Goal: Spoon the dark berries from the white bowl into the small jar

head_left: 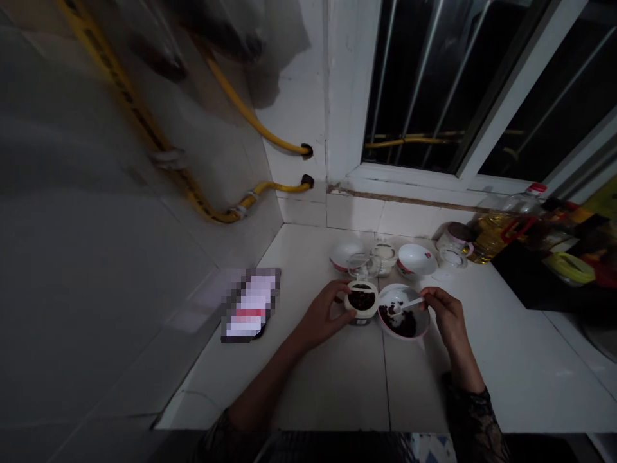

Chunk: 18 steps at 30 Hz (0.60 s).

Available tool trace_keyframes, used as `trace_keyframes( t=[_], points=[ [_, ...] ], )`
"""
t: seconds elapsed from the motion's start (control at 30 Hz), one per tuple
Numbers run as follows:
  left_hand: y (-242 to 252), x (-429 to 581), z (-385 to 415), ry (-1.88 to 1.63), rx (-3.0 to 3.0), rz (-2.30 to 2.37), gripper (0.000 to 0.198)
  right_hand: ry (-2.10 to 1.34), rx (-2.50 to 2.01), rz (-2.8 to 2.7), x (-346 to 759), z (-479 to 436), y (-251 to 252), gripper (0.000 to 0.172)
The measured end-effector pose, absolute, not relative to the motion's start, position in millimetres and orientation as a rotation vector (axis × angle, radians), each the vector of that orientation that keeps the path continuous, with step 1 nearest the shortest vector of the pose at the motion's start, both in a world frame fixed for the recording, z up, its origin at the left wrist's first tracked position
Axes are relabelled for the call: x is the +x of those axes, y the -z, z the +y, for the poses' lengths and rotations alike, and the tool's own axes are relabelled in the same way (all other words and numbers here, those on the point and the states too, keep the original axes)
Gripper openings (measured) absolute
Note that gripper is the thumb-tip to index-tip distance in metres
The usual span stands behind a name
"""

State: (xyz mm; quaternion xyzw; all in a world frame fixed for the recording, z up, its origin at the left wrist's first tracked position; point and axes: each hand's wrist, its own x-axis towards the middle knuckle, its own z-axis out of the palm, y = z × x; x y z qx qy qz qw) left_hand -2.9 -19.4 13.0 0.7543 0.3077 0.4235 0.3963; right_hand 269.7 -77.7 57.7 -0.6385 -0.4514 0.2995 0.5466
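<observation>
My left hand (pixel 332 312) is wrapped round the side of a small jar (pixel 362 311) with a pale rim. Dark red-brown bits show inside the jar's mouth. My right hand (pixel 442 307) pinches the handle of a small white spoon (pixel 409 305). The spoon's head dips into a white bowl (pixel 420 326) with a pink edge, among dark bits (pixel 403 321) like those in the jar. Jar and bowl stand side by side on the tiled counter. A clear lid (pixel 361 263) appears tipped up behind the jar, partly hidden.
Behind are two white bowls (pixel 417 258) (pixel 343 254), a jar of white contents (pixel 385 257) and another lidded jar (pixel 453 247). An oil bottle (pixel 496 228) and a black rack (pixel 523 276) stand at right. A phone (pixel 250 305) leans at left, near the wall with yellow pipes (pixel 231 215).
</observation>
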Motion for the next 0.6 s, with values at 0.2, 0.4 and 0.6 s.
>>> trace_keyframes(
  t=[0.2,0.4,0.6],
  points=[
    [-13.0,-2.0,-19.0,-1.079,1.91,0.758,0.029,-0.735,-1.48,-0.986,271.2,-76.8,-57.9,0.018],
    [-12.8,-2.3,-18.6,-1.064,1.904,0.769,0.029,-0.701,-1.481,-0.987,271.6,-76.1,-55.9,0.018],
    [-13.5,-2.2,-18.6,-1.073,1.906,0.778,0.029,-0.667,-1.428,-0.981,269.3,-73.8,-57.1,0.02]
  ],
)
